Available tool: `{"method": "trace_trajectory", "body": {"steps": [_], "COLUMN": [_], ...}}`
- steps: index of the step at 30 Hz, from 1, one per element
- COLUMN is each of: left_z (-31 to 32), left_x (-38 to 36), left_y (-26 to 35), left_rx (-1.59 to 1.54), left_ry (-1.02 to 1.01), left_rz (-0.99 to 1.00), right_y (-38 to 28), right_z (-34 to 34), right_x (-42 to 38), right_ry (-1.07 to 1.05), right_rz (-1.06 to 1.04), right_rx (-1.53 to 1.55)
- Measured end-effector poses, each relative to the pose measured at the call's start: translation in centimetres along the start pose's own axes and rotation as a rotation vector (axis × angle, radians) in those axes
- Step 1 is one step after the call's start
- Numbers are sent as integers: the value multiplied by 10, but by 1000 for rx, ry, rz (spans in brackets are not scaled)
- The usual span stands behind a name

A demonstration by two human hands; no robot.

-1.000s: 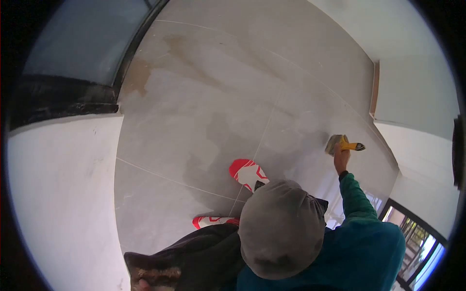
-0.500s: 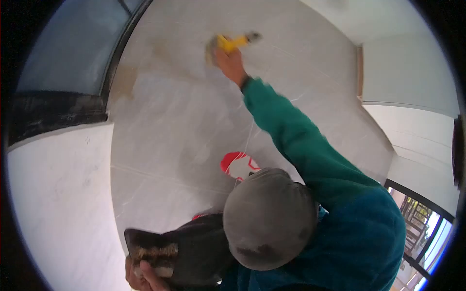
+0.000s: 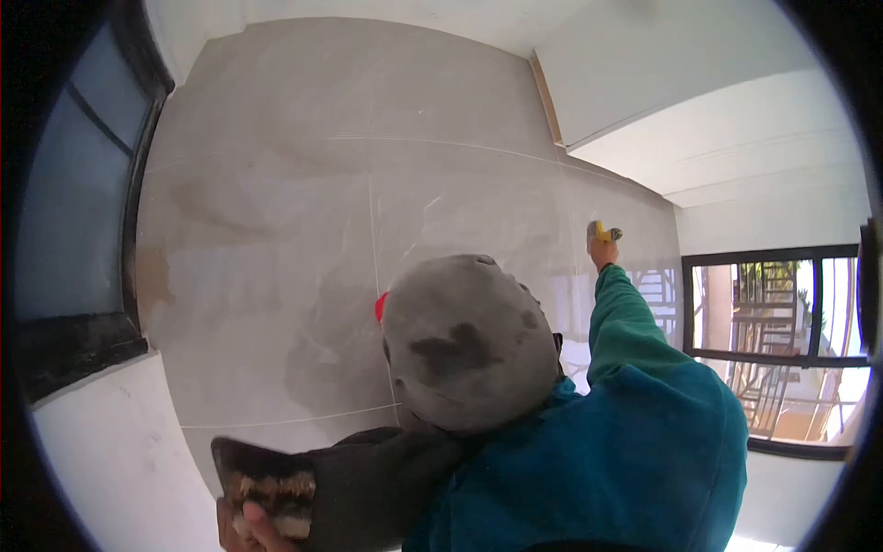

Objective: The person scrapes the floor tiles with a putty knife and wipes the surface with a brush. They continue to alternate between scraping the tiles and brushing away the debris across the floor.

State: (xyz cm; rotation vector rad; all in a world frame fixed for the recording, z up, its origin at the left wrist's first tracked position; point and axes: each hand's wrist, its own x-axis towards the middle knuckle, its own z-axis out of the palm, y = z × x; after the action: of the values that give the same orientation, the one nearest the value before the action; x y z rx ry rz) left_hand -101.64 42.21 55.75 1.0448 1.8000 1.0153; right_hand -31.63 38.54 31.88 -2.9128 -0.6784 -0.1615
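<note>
My right hand (image 3: 602, 250), at the end of a long green sleeve, grips a yellow-handled tool (image 3: 604, 233) against or just over the grey tiled surface (image 3: 478, 198). The tool has a greyish pad-like part on one side and a dark end; its exact kind is too small to tell. At the lower left, my left hand (image 3: 253, 534) is closed on a dark flat piece (image 3: 267, 492) with a rough brown and pale patch, the thumb lying over its lower edge. A grey stained cap (image 3: 469, 354) covers the middle of the view and hides part of the surface.
A dark-framed window (image 3: 78, 184) stands at the left, above a white panel (image 3: 120, 442). White cabinet-like boxes (image 3: 681, 101) jut out at the upper right. Another dark-framed window (image 3: 782, 308) is at the right. A red thing (image 3: 381, 308) peeks out beside the cap.
My right hand has swung far to the right with the yellow-handled tool, towards the right window. The view has turned and shifted. My left hand still holds the dark piece.
</note>
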Motion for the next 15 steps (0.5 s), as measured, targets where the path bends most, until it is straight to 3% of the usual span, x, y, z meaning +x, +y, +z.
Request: {"method": "trace_trajectory", "body": {"steps": [1, 3, 7, 8, 10, 14, 15], "left_z": [-1, 14, 18, 19, 29, 13, 35], "left_x": [4, 18, 43, 48, 58, 57, 55], "left_y": [-8, -20, -12, -12, -4, -33, -1], "left_rx": [0, 138, 165, 234, 586, 658, 688], "left_ry": [-14, 182, 37, 57, -38, 108, 117], "left_rz": [23, 49, -61, -86, 301, -33, 98], "right_y": [0, 17, 20, 10, 32, -49, -75], "right_z": [-1, 18, 39, 33, 69, 94, 118], "right_x": [-3, 15, 53, 55, 99, 96, 95], "right_ry": [-24, -65, -44, -50, -28, 71, 100], "right_rz": [-64, -231, -398, -381, -371, -147, -140], "right_rx": [7, 21, -2, -28, -131, 58, -20]}}
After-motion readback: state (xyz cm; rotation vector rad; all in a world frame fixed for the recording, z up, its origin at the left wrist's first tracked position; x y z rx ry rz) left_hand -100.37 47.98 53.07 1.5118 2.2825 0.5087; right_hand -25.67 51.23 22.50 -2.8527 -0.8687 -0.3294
